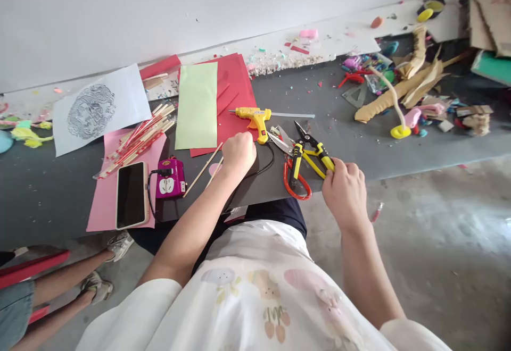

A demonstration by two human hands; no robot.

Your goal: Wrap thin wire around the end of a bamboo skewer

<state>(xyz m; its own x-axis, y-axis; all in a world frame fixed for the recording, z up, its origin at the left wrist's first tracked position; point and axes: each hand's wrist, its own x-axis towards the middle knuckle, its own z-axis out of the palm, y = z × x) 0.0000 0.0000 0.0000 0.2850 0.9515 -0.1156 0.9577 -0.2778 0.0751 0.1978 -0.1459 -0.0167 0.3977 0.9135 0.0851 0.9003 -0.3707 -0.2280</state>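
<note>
Here, left hand point(238, 154) fisted, perhaps pinning wooden sticks point(203, 169), right hand point(345, 191) gripping yellow-handled snips point(309, 151).

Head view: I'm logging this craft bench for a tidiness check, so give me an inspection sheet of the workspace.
Surface: dark mat on the floor, strewn with scraps.
Job's things: yellow-handled snips lying over red-handled scissors; thin wooden sticks.
Clutter: yellow glue gun, green paper on red sheets, printed drawing, chopstick bundle, phone, magenta power bank, cardboard pieces.
Grippers: left hand fisted on the sticks; right hand touching the snips' handle.
Cables: black cord by the left hand.
Surroundings: white wall; another person's legs.
</note>
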